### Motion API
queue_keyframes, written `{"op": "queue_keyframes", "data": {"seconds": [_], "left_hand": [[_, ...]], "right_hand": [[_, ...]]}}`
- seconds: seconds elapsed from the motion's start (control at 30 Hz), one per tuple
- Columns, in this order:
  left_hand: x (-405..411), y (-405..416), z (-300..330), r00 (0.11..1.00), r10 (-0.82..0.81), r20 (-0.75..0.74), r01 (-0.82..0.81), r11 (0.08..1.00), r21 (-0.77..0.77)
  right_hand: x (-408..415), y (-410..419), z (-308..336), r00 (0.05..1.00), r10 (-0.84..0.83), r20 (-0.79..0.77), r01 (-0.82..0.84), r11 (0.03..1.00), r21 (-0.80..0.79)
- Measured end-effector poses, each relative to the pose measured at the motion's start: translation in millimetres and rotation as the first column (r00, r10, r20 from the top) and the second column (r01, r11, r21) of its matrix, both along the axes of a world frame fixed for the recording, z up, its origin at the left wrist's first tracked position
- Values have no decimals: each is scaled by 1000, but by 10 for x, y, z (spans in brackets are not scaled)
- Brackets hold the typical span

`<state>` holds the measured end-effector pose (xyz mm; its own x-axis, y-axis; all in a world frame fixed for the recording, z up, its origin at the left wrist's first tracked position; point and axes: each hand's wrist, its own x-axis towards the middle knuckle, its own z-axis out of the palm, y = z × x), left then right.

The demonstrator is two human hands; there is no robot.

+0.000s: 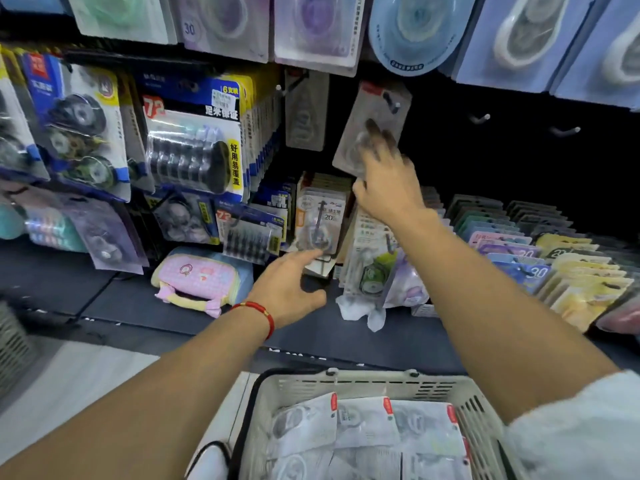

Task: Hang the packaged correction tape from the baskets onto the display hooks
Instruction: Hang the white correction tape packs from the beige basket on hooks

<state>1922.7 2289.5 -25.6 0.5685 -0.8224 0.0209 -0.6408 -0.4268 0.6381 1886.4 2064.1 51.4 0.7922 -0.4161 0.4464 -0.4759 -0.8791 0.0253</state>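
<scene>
Shelving (pixel 145 299), dark, under crowded hooks; right hand (pixel 388 181) fingers grasp a hanging pack (pixel 372 116), left hand (pixel 291 289) fingers released.

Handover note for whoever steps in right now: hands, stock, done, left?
Right hand: fingers on a grey correction tape pack that sits tilted on a display hook; grip unclear through blur.
Left hand: open, reaching toward the packs on the lower hooks, holding nothing.
Basket: more white packs lie inside.
Done: one grey pack hangs on the hook to the left.
Left: seat the tilted pack, hang the basket stock; two bare hooks to the right.
</scene>
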Motion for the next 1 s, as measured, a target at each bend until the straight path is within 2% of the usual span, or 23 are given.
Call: {"op": "queue_keyframes", "data": {"seconds": [0.17,0.3,0.4,0.5,0.6,0.67,0.73,0.8,0.9,1.0], "left_hand": [[68,55,-171,992,-124,-9,124,977,171],[57,117,-269,975,-222,-9,214,927,309],[-46,187,-342,953,-304,-1,280,877,390],[-199,313,-445,918,-395,11,341,806,484],[-324,472,-541,890,-456,2,367,718,592],[-385,584,-612,885,-466,5,351,673,651],[-464,691,-700,882,-469,43,310,647,697],[-603,812,-825,919,-390,62,254,703,664],[-881,1030,-1053,978,-207,13,170,834,525],[-1035,1213,-1235,992,-128,-4,114,869,482]], "right_hand": [[83,-192,47,984,17,-175,15,984,179],[-306,-8,-165,997,79,-6,-76,975,211],[-892,266,-590,991,131,-4,-120,919,375],[-1466,611,-1151,946,236,-221,-71,818,571],[-1799,1051,-1745,759,406,-509,-57,820,570],[-1916,1345,-2147,702,455,-548,-100,824,558],[-1948,1594,-2500,728,456,-512,-111,815,569],[-1942,1803,-2733,819,415,-397,-62,751,657],[-1920,1966,-2795,962,229,-150,-28,627,779],[-1907,1959,-2616,985,28,168,-156,547,823]]}}
